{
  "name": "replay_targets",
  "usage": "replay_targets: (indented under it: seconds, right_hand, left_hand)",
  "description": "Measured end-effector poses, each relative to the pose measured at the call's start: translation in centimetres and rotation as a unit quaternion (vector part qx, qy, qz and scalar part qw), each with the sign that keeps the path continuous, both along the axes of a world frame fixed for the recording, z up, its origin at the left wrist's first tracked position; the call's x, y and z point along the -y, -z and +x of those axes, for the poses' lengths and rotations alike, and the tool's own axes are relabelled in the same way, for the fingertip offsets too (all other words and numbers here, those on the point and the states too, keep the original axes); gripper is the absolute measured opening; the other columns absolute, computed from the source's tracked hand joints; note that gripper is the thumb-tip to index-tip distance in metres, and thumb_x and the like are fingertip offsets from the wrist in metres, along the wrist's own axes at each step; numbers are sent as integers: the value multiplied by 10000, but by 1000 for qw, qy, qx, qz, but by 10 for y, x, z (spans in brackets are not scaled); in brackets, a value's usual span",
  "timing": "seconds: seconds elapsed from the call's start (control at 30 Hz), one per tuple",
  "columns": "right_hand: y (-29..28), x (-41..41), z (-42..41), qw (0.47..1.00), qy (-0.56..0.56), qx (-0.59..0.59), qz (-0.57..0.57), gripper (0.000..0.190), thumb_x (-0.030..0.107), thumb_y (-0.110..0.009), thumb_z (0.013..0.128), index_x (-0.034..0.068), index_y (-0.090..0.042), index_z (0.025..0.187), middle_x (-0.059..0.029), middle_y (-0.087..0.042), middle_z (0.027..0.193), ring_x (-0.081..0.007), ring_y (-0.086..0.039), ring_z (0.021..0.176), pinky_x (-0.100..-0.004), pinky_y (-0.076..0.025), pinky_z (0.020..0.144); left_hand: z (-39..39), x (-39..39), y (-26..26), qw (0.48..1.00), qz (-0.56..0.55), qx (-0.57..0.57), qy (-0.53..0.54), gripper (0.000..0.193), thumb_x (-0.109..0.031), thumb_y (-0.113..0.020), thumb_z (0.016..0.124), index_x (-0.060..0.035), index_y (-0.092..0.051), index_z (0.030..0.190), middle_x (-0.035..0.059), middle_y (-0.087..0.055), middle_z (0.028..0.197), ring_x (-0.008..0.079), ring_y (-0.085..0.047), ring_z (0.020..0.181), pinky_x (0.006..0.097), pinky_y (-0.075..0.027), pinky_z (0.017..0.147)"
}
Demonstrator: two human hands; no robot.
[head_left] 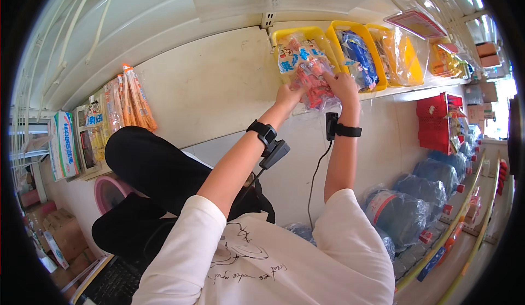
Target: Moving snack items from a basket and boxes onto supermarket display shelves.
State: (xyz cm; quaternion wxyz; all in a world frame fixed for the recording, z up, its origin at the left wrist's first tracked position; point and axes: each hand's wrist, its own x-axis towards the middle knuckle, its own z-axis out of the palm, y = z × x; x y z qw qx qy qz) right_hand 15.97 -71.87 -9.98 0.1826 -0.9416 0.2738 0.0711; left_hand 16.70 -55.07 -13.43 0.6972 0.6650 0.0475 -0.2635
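A clear plastic bag of pink-wrapped packets lies over the front of a yellow plastic basket. Printed with blue lettering, its upper part rests inside the basket. My left hand grips the bag's left side, its fingertips partly hidden by the plastic. On the opposite side, my right hand holds the bag near the basket's right front corner, thumb towards the packets. Both wrists wear black straps with small devices and cables. A second yellow basket with blue packets stands just right of my right hand.
Farther right on the white shelf is another yellow basket. Orange stick-shaped packs stand at the shelf's left. Red crates and large blue water bottles line the right. A pink basin sits below, beyond my knees.
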Motion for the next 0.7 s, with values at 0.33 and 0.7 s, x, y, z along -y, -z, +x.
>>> replay_targets:
  seconds: [0.33,0.7]
  right_hand:
    - [-16,-49,6,987,-45,98,117,730,469,-654,620,-77,-465,1066,-260,-534,1033,-358,-514,980,-370,-405,817]
    - [-12,-71,-15,968,48,177,172,627,398,-644,666,-76,-424,1011,-264,-536,969,-394,-522,913,-381,-409,766]
  left_hand:
    - [4,-16,7,954,-214,-205,-52,331,-288,-609,791,35,-564,846,67,-576,738,138,-559,601,257,-450,536]
    - [5,-33,-28,907,-349,-234,-21,202,-101,-637,741,30,-571,880,97,-605,809,175,-602,696,280,-501,615]
